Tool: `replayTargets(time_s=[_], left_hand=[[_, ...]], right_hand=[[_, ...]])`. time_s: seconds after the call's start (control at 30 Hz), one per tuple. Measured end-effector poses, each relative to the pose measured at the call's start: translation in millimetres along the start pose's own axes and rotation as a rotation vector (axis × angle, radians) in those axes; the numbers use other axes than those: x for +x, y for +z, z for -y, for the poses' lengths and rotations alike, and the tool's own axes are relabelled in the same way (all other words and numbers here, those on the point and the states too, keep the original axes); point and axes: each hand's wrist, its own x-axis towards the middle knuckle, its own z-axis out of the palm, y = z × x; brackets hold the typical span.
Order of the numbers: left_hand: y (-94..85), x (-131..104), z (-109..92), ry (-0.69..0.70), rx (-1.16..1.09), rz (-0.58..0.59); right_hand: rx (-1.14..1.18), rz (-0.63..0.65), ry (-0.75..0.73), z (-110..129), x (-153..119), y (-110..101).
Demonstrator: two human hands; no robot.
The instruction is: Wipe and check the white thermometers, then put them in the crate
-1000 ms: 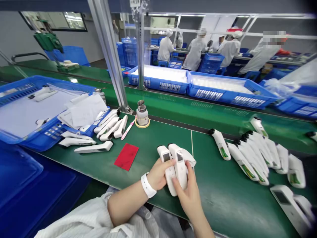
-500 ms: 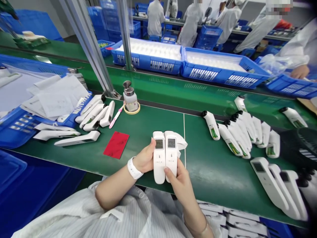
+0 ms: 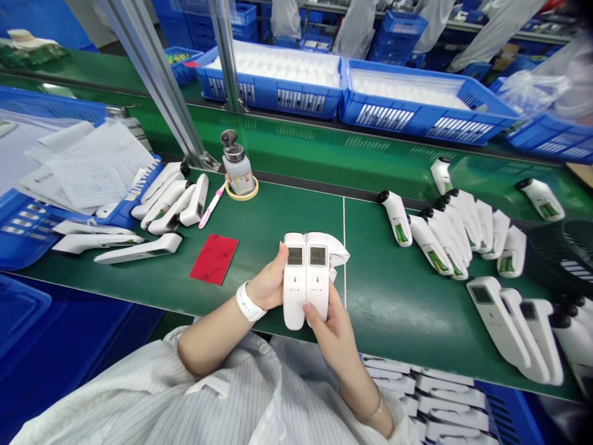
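Observation:
Two white infrared thermometers stand side by side, touching, with their small grey screens facing me. My left hand (image 3: 269, 281) is closed on the left thermometer (image 3: 294, 309), its thumb along the upper side near the screen. My right hand (image 3: 331, 327) grips the right thermometer (image 3: 317, 303), the thumb lying across its lower front. Faint dark characters show on both screens. A crumpled white cloth or tissue (image 3: 340, 252) sticks out behind the right thermometer; what holds it is hidden. Left of my hands, a red square sheet (image 3: 214, 259) lies flat on the green bench (image 3: 259, 222).
Several thermometers with open battery bays (image 3: 435, 247) lie at right, beside a few screen-side-up ones (image 3: 498, 327). More thermometers (image 3: 160, 198) lie at left by a blue crate (image 3: 28, 250). A pump bottle (image 3: 238, 170) and pink-white brush (image 3: 212, 209) stand near the metal post (image 3: 152, 80).
The view has tilted down slightly, so the scene sits higher. Both hands keep hold of the two thermometers, whose screens now show darker characters.

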Motion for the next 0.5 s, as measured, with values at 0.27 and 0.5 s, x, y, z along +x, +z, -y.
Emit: replayTargets(time_s=[0.27, 0.5], left_hand=[[-0.2, 1.1, 1.1, 0.014, -0.019, -0.004], [-0.6, 1.1, 2.0, 0.006, -0.045, 0.006]], right_hand=[[-0.076, -0.026, -0.030, -0.7, 0.3, -0.1], [-0.097, -0.070, -0.016, 5.1, 0.6, 3.4]])
